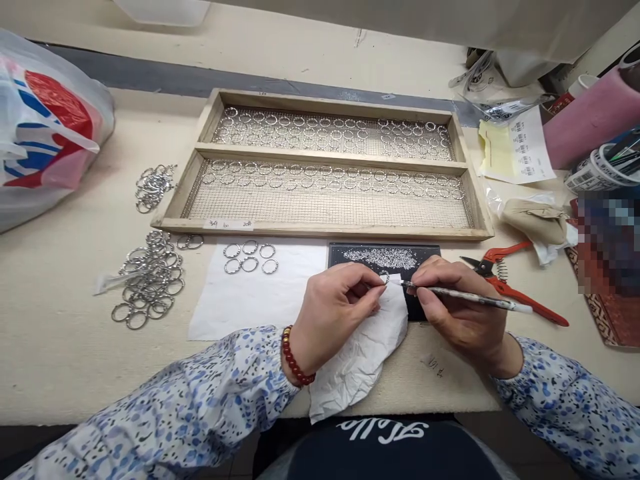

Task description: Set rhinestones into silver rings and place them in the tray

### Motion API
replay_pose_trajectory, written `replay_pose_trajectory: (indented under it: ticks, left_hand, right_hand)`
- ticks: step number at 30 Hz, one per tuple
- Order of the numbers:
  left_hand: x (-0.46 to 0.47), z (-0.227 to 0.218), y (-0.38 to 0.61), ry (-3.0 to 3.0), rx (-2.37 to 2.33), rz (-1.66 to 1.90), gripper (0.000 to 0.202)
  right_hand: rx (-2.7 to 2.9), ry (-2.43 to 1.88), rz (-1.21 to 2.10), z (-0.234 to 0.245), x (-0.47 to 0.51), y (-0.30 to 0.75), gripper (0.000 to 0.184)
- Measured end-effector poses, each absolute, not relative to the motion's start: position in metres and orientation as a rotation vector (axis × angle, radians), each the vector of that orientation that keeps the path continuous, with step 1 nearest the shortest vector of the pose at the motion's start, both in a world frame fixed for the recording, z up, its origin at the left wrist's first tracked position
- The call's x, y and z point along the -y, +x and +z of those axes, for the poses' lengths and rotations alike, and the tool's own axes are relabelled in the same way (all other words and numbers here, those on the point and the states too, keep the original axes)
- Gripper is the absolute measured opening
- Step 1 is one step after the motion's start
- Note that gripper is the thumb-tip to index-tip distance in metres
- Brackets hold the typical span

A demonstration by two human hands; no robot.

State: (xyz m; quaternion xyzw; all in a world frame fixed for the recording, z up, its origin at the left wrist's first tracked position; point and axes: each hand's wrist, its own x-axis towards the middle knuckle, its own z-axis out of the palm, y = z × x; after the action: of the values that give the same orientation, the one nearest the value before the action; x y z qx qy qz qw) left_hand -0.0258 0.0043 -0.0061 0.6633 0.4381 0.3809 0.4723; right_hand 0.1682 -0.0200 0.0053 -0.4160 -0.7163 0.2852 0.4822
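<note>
My left hand (336, 308) is closed, pinching a small metal ring (384, 276) together with a crumpled white tissue (360, 353). My right hand (460, 300) grips a thin pen-like stick (470, 298), its tip touching the ring. Just behind the hands lies a black tray (340, 252) holding a patch of tiny sparkling stones (383, 257). Several finished rings (249, 257) lie on a white cloth (240, 303) to the left.
A wooden mesh tray (330, 230) with rows of rings stands behind. Loose ring piles (150, 280) lie at the left, near a plastic bag (45, 127). Red cutters (520, 293), papers (517, 143), tape rolls and a pink roll (590, 120) fill the right side.
</note>
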Motion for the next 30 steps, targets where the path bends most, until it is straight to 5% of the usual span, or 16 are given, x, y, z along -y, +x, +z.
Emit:
replay_pose_trajectory:
  ticks: [30]
  left_hand:
    - [-0.008,-0.006,-0.033,1.856,-1.021,0.966,0.007]
  right_hand:
    - [1.67,-1.278,0.38,0.022,0.038,0.198,0.03]
